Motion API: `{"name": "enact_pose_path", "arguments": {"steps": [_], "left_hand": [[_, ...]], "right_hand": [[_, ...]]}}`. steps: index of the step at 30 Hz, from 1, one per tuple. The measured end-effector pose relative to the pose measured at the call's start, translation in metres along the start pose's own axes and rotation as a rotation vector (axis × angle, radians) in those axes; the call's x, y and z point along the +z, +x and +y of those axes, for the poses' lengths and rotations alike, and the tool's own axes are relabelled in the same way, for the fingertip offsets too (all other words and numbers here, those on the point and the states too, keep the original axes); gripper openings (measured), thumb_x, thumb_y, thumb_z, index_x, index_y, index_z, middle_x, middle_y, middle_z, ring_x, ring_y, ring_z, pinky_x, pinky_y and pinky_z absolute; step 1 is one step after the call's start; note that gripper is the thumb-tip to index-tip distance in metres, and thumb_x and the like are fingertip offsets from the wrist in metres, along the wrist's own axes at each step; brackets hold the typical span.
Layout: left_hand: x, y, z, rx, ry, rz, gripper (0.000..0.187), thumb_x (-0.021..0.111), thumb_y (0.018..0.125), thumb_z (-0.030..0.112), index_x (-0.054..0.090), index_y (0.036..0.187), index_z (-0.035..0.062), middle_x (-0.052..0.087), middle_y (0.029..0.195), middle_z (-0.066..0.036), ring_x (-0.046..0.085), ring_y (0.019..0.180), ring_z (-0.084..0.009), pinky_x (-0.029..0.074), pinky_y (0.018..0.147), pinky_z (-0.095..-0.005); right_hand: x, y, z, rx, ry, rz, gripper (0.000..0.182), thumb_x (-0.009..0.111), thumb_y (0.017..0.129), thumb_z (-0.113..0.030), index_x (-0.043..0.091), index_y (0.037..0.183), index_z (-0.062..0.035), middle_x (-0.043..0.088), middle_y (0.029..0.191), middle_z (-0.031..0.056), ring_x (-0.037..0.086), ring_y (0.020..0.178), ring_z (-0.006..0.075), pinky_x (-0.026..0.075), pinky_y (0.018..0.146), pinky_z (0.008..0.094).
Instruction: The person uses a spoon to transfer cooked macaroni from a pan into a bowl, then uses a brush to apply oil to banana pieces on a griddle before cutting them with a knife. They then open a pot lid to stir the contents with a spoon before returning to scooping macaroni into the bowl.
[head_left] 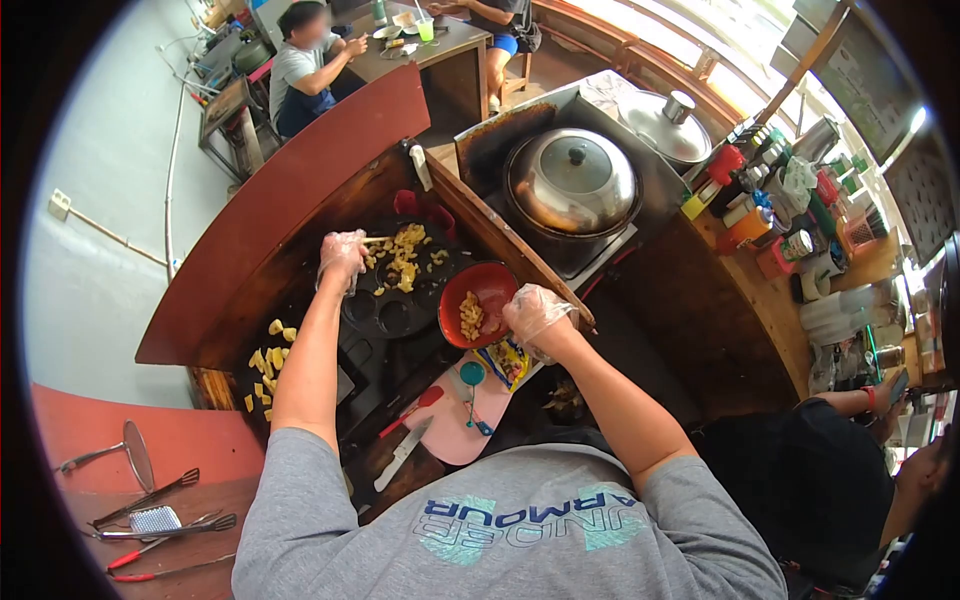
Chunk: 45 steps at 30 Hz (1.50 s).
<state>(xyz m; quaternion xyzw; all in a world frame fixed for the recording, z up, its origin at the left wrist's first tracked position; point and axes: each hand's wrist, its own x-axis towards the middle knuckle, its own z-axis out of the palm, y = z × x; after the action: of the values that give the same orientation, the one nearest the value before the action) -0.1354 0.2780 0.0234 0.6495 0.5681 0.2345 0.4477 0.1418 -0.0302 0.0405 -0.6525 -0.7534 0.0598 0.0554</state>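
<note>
My left hand [343, 258], in a clear plastic glove, is closed around a thin light-coloured stick [376, 240]. The stick's tip reaches the yellow food pieces [404, 262] on a dark round pan with hollows [395, 318]. My right hand [538, 318], gloved too, grips the right rim of a red bowl [455, 300]. Inside that bowl lie some pale yellow pieces [470, 316]. Just below it are a yellow and blue packet [506, 362], a pink cutting board [462, 435], a teal measuring spoon [472, 373] and a knife [402, 457].
Yellow chunks [266, 367] lie left of my left forearm. A red panel [290, 220] and a wooden edge [500, 235] border the cooking area. Beyond stands a lidded pot [575, 180]. Bottles crowd the right shelf [765, 300]. A person [800, 480] is close on my right.
</note>
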Motion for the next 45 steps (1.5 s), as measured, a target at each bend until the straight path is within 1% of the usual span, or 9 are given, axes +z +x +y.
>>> {"name": "enact_pose_path", "arguments": {"steps": [4, 8, 20, 27, 29, 33, 41, 43, 45], "left_hand": [[0.003, 0.001, 0.003, -0.106, -0.2, 0.017, 0.023, 0.068, 0.096, 0.021, 0.066, 0.086, 0.0, 0.063, 0.069, -0.01, 0.053, 0.047, -0.0154, 0.046, 0.042, -0.0324], [-0.002, 0.017, -0.014, -0.136, -0.279, -0.021, 0.02, 0.069, 0.096, 0.019, 0.065, 0.089, 0.0, 0.063, 0.072, -0.01, 0.053, 0.049, -0.0154, 0.044, 0.041, -0.0293], [-0.027, 0.027, -0.047, -0.345, -0.763, -0.014, 0.008, 0.06, 0.091, 0.001, 0.064, 0.093, -0.0057, 0.063, 0.076, -0.017, 0.059, 0.054, -0.0231, 0.044, 0.04, -0.0301], [-0.047, -0.069, 0.016, -0.118, -0.667, 0.002, 0.024, 0.069, 0.096, 0.011, 0.068, 0.114, -0.0045, 0.065, 0.077, -0.012, 0.05, 0.049, -0.0104, 0.039, 0.042, -0.0256], [-0.037, -0.109, 0.034, 0.022, -0.562, -0.013, 0.026, 0.069, 0.097, 0.011, 0.069, 0.12, -0.0023, 0.07, 0.085, -0.011, 0.057, 0.055, -0.013, 0.048, 0.05, -0.0283], [-0.008, -0.166, 0.039, 1.002, 0.332, 0.239, 0.021, 0.065, 0.096, 0.004, 0.073, 0.116, 0.0028, 0.076, 0.103, -0.018, 0.074, 0.092, -0.0332, 0.059, 0.081, -0.0381], [0.038, -0.2, -0.026, 0.316, 0.035, 0.669, 0.024, 0.06, 0.102, 0.014, 0.074, 0.118, 0.0016, 0.076, 0.084, -0.016, 0.075, 0.077, -0.0245, 0.057, 0.071, -0.0358], [0.057, -0.202, -0.033, 0.481, 0.094, 0.696, 0.025, 0.061, 0.103, 0.016, 0.074, 0.118, 0.001, 0.074, 0.077, -0.01, 0.07, 0.067, -0.0179, 0.053, 0.062, -0.0344], [0.067, -0.196, -0.036, 0.535, 0.19, 0.688, 0.023, 0.061, 0.103, 0.017, 0.074, 0.115, 0.0017, 0.074, 0.078, -0.014, 0.073, 0.069, -0.0252, 0.055, 0.064, -0.0386]], "right_hand": [[-0.002, 0.002, -0.002, 0.298, 0.494, 0.107, 0.018, 0.069, 0.08, -0.019, 0.068, 0.072, -0.0029, 0.066, 0.065, 0.0112, 0.07, 0.067, 0.0302, 0.056, 0.064, 0.0444], [-0.004, 0.01, 0.002, 0.081, 0.191, -0.002, 0.017, 0.064, 0.081, -0.016, 0.071, 0.075, -0.0014, 0.068, 0.08, 0.021, 0.071, 0.08, 0.0386, 0.058, 0.071, 0.0472], [-0.027, 0.058, -0.01, 0.596, 0.818, -0.047, 0.033, 0.055, 0.089, -0.024, 0.071, 0.075, 0.0016, 0.071, 0.07, 0.0204, 0.073, 0.073, 0.0375, 0.058, 0.073, 0.0485], [0.01, 0.109, 0.005, 0.379, 0.502, -0.12, 0.027, 0.06, 0.09, -0.02, 0.076, 0.083, 0.0011, 0.074, 0.092, 0.0252, 0.075, 0.087, 0.0384, 0.06, 0.077, 0.0462], [0.018, 0.114, 0.005, 0.258, 0.511, 0.054, 0.033, 0.054, 0.089, -0.018, 0.07, 0.066, -0.0011, 0.07, 0.06, 0.012, 0.069, 0.052, 0.0225, 0.057, 0.056, 0.0362], [0.009, 0.12, -0.001, 0.209, 0.459, -0.008, 0.033, 0.054, 0.09, -0.017, 0.071, 0.067, -0.0013, 0.069, 0.059, 0.0123, 0.07, 0.053, 0.0226, 0.057, 0.058, 0.0353], [-0.011, 0.06, 0.007, -0.063, 0.055, 0.005, 0.021, 0.065, 0.084, -0.017, 0.074, 0.071, -0.004, 0.07, 0.067, 0.0142, 0.074, 0.07, 0.0279, 0.06, 0.066, 0.0415], [-0.014, 0.043, 0.01, -0.092, 0.065, 0.045, 0.024, 0.062, 0.087, -0.02, 0.073, 0.073, -0.0035, 0.069, 0.064, 0.0122, 0.073, 0.067, 0.0272, 0.06, 0.067, 0.0412], [-0.018, 0.029, 0.011, 0.274, 0.59, -0.119, 0.026, 0.062, 0.087, -0.02, 0.071, 0.069, -0.0031, 0.069, 0.064, 0.013, 0.072, 0.065, 0.0281, 0.059, 0.065, 0.042]]}}
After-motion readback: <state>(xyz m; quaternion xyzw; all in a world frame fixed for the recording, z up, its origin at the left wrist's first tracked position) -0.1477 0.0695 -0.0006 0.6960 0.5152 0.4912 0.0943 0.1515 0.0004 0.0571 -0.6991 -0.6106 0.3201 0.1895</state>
